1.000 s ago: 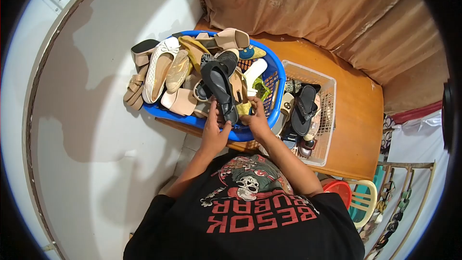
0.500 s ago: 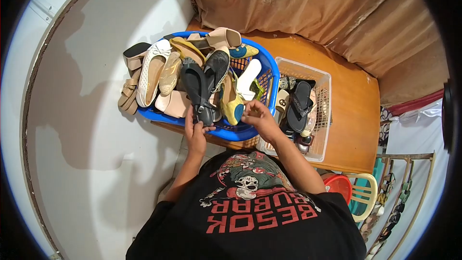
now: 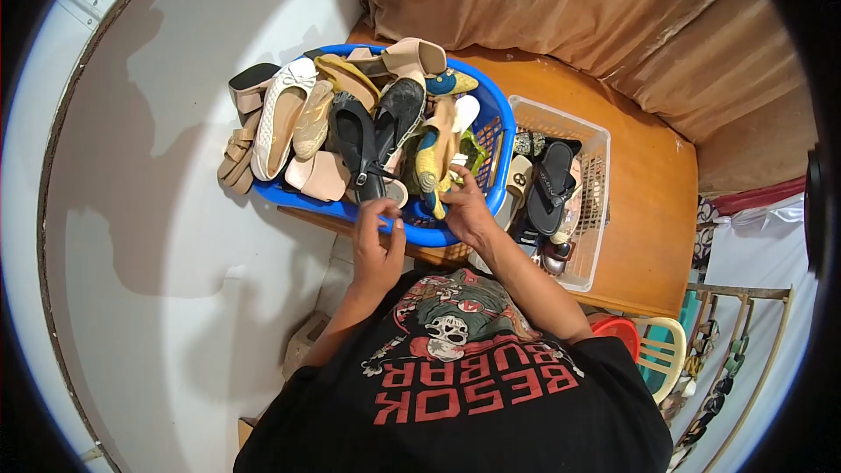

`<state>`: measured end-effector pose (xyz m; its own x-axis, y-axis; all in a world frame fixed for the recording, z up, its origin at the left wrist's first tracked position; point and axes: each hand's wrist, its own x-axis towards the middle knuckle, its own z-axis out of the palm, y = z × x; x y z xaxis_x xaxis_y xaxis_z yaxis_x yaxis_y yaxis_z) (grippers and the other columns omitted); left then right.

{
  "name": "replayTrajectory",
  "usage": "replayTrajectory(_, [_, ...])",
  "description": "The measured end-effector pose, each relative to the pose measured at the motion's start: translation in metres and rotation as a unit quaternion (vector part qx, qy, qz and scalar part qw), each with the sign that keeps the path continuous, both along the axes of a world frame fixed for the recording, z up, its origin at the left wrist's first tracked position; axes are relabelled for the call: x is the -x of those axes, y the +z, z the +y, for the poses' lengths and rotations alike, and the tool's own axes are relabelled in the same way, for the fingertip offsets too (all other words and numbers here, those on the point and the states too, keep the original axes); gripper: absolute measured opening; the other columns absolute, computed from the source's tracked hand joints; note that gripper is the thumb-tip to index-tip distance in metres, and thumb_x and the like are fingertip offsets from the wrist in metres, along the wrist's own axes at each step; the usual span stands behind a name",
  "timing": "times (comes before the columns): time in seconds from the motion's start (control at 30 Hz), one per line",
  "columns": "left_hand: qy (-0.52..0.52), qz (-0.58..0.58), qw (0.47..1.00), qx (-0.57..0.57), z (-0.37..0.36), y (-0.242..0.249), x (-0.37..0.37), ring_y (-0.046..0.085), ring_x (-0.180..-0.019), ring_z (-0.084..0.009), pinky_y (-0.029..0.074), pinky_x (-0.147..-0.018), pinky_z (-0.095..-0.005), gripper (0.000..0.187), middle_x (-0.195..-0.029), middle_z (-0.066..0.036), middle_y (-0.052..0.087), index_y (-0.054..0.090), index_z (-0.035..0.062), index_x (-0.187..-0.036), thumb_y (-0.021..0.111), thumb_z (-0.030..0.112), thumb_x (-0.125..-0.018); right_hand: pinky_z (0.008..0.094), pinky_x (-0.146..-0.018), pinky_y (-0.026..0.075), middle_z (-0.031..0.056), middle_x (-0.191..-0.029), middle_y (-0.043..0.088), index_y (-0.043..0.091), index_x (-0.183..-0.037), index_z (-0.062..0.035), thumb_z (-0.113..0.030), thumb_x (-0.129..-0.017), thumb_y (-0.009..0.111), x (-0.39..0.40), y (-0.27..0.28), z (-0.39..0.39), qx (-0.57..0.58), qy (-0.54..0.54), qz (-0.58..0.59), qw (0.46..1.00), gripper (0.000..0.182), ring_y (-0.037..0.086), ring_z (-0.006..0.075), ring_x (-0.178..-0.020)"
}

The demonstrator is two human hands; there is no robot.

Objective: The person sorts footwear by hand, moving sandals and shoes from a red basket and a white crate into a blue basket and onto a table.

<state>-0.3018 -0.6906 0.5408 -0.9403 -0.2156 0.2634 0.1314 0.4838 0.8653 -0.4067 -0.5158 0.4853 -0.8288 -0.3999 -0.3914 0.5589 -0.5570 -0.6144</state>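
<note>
A blue basket (image 3: 509, 136) is heaped with women's shoes. My right hand (image 3: 470, 213) grips the toe end of a yellow shoe (image 3: 427, 162) with teal trim, tilted at the basket's near right side. My left hand (image 3: 378, 250) is at the toe of a black strapped shoe (image 3: 355, 142), its fingers bent and thumb apart, not wrapped round it. Beside that lies another black shoe (image 3: 400, 109). White flats (image 3: 282, 118), a gold shoe (image 3: 312, 120) and a pink shoe (image 3: 317, 177) rest to the left.
A clear plastic crate (image 3: 598, 201) with several sandals, including a black flip-flop (image 3: 552, 188), stands right of the basket on the wooden table (image 3: 653, 210). Brown curtains (image 3: 561, 9) hang behind. A cream chair (image 3: 663, 355) and a shoe rack (image 3: 723, 368) are at lower right.
My left hand has loosened from the black shoe and drawn down toward me. My right hand has closed on the yellow shoe, which has turned onto its side.
</note>
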Motion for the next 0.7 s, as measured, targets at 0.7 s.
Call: replayTrajectory(0.7, [-0.09, -0.041, 0.96, -0.261, 0.01, -0.024, 0.013, 0.057, -0.126, -0.02, 0.042, -0.109, -0.0332, 0.057, -0.139, -0.018, 0.057, 0.037, -0.0081, -0.151, 0.051, -0.005, -0.096, 0.0369, -0.073, 0.054, 0.0158, -0.11, 0.068, 0.041, -0.146, 0.0025, -0.025, -0.093, 0.07, 0.167, 0.021, 0.019, -0.393, -0.014, 0.154, 0.906, 0.066, 0.066, 0.0246, -0.081])
